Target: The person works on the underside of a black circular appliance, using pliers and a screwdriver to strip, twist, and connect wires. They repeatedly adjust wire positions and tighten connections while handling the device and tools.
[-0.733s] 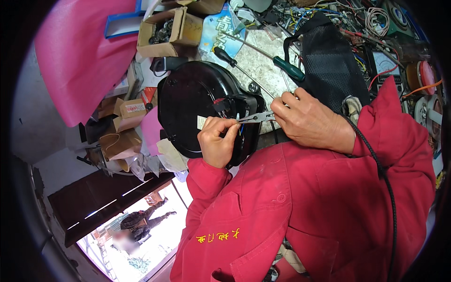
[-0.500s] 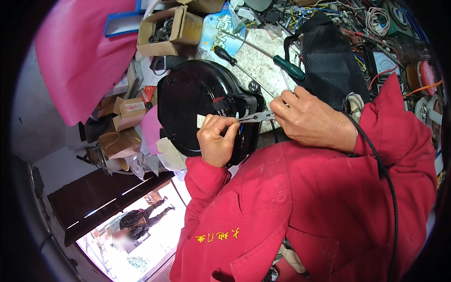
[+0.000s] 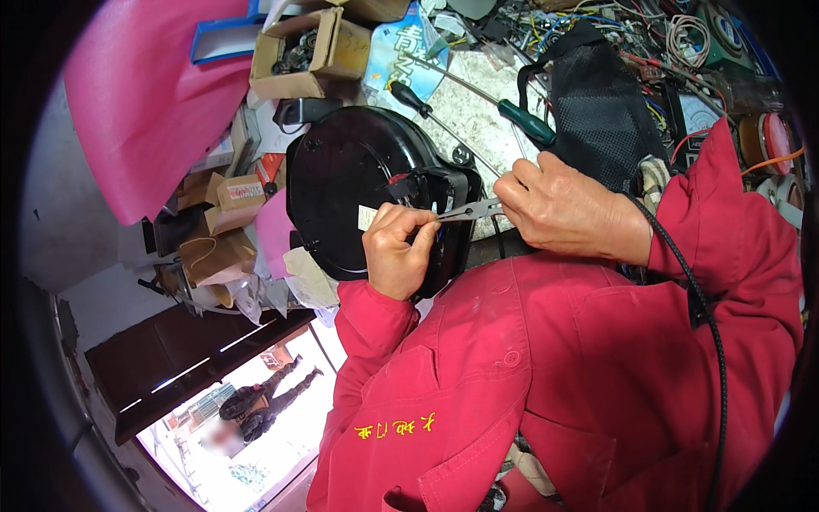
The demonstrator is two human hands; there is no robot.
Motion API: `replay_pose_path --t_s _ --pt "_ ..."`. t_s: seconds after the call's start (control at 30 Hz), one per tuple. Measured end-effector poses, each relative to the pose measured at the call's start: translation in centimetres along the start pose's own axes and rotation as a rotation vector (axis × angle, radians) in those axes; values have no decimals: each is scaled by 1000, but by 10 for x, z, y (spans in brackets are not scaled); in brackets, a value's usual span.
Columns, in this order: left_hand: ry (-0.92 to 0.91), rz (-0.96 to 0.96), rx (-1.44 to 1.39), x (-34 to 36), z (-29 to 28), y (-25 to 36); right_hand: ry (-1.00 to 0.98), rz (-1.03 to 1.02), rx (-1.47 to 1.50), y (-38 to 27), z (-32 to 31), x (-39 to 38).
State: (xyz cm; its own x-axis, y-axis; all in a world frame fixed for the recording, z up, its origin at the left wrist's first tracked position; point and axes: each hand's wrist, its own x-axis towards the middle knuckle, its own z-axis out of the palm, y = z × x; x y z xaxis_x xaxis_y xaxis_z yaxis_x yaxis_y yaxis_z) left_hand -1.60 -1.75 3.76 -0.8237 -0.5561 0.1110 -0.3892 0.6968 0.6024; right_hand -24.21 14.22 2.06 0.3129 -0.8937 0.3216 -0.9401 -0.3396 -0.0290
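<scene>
Head view shows the left hand (image 3: 397, 256) pinched shut against the round black appliance base (image 3: 358, 200), fingertips meeting the tips of the needle-nose pliers (image 3: 469, 209). Right hand (image 3: 567, 213) has its grip closed round the pliers' handles. Beyond, a green-handled screwdriver (image 3: 512, 115) lies on the cluttered table (image 3: 465, 111), with a cardboard box (image 3: 311, 55) toward the table's far edge.

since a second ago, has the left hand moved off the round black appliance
No. The left hand still rests on the round black appliance, beside its white label.
</scene>
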Motion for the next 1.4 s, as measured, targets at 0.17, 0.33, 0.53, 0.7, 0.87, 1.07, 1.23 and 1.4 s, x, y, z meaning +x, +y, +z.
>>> replay_pose_path --t_s 0.17,0.33,0.53,0.7,0.87,1.07,1.23,1.4 --pt "8 -34 -25 -2 2 -1 9 7 29 1 2 -2" --pt "110 -70 -71 -9 7 0 -31 200 310 1 -3 -6" --pt "274 -122 -39 -14 19 1 209 630 307 5 -8 22" --pt "321 -109 3 -11 29 -1 106 823 232 21 51 65" --pt "378 -94 -6 -15 34 -1 23 709 194 37 110 79" --pt "399 -133 16 -12 32 0 75 559 107 34 113 68" --pt "406 -165 18 -13 33 -1 212 509 663 3 38 81" --pt "412 -136 28 -12 36 -1 173 353 699 -11 33 79"
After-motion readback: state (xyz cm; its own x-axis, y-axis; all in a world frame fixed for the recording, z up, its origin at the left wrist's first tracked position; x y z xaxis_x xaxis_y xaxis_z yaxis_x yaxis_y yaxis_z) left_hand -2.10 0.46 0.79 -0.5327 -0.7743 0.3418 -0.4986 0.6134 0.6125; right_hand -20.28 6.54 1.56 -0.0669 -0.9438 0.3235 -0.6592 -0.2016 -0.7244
